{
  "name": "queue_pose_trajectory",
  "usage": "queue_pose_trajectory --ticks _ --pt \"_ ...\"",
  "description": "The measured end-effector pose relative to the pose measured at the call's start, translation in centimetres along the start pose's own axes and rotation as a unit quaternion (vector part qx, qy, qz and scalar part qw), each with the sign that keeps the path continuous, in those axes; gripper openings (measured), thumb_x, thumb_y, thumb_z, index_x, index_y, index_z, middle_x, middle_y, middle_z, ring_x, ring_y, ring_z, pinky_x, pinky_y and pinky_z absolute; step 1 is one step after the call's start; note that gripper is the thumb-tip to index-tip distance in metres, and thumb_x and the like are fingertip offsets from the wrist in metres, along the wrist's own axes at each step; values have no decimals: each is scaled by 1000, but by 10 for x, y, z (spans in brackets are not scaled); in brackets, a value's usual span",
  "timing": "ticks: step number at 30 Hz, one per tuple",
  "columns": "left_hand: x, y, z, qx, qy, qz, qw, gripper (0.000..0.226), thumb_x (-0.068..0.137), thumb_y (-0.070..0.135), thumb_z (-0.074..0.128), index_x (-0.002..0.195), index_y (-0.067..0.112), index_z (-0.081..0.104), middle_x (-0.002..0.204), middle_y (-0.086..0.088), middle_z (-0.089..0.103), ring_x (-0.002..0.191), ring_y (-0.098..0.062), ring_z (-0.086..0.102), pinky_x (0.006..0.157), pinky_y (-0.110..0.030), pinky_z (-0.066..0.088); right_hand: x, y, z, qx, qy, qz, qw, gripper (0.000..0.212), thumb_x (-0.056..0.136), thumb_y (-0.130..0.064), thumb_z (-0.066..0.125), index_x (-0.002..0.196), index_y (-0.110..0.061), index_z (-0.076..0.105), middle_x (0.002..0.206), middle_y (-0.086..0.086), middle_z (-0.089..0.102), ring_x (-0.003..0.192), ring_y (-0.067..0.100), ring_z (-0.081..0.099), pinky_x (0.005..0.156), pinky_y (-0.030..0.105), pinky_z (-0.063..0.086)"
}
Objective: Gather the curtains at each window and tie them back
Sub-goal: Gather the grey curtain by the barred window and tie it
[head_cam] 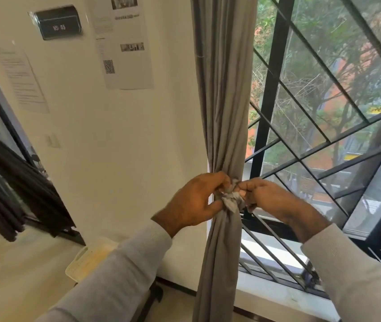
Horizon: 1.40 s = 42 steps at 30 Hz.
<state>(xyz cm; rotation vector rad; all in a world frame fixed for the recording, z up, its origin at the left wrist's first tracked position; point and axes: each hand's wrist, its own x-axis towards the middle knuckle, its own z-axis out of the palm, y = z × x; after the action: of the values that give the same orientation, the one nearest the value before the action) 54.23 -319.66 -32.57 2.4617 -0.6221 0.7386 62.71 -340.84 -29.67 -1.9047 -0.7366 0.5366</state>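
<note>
I see the grey curtain (pixel 225 112) bunched beside the barred window (pixel 324 126) — left hand (pixel 194 202) and right hand (pixel 270 197) both pinch its tie-back (pixel 231 199); white wall (pixel 126 135) with notices (pixel 124 43) left of it.

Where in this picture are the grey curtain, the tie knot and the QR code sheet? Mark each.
grey curtain (pixel 225 101): head view, on the gathered folds above the hands.
tie knot (pixel 233 199): head view, on the pale bunched fabric between both hands.
QR code sheet (pixel 124 66): head view, on the paper's middle.

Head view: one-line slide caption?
Both hands, left and right, pinch the tie knotted around a gathered grey curtain beside a barred window.
</note>
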Motion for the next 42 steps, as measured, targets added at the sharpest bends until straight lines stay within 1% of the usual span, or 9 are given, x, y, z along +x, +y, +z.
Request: queue_pose_trajectory --ticks 3,5,11,16,22,28,34,38,42 --pt "-10 -3 5 159 32 109 981 28 100 27 72 126 15 74 114 -7 72 98 -21 64 88 -32 54 2 6 7 68 26 24 997 33 95 10 49 84 -6 76 86 14 69 85 27 60 74 38 53" --pt "-18 -7 8 193 35 133 971 27 101 26 70 125 15 75 115 -9 73 97 -24 65 82 -33 55 4 11 10 81 18 7 997 28 98 7 52 90 -5 76 88 14 71 85 27 62 75 39 53" --pt "-33 -31 -1 206 44 124 970 28 106 32 63 128 19 75 123 -6 71 104 -20 63 84 -33 58 13 23 8 226 22 17 974 26 97 13 59 115 1 72 99 25 73 86 31 70 74 37 62" --pt "-36 -44 -10 214 69 183 957 22 103 21 67 118 11 79 117 -9 74 96 -24 60 74 -31 50 28 17 22 250 96 26 963 28 89 19 65 105 -4 70 87 19 71 81 30 71 66 34 62" --pt "-38 -68 -18 172 60 194 964 20 95 10 75 114 9 79 115 -8 75 95 -23 62 71 -35 55 43 10 45 291 158 33 943 32 87 21 65 95 -10 61 80 16 68 72 26 69 59 30 60" --pt "-33 -93 -27 127 49 175 975 18 96 10 74 113 11 79 114 -6 75 98 -23 65 74 -39 58 54 4 58 314 178 48 931 32 86 16 69 92 -13 59 86 19 68 81 31 69 70 37 59" --pt "-27 -104 -29 102 44 145 983 15 98 13 70 112 10 75 110 -7 73 97 -24 66 78 -42 59 56 1 64 312 137 30 940 12 90 2 71 100 -4 67 88 15 70 75 22 68 70 33 58" --pt "-26 -110 -27 110 47 155 981 25 96 16 73 120 16 73 110 -6 72 97 -21 62 76 -37 60 54 8 59 327 139 36 934 28 94 13 61 118 0 69 99 18 74 89 28 72 74 35 64" --pt "-25 -113 -26 122 43 151 980 27 93 18 80 119 18 75 107 -5 73 92 -21 64 72 -38 62 55 7 57 284 163 34 944 35 89 12 69 122 2 65 101 21 74 91 33 74 76 37 65"
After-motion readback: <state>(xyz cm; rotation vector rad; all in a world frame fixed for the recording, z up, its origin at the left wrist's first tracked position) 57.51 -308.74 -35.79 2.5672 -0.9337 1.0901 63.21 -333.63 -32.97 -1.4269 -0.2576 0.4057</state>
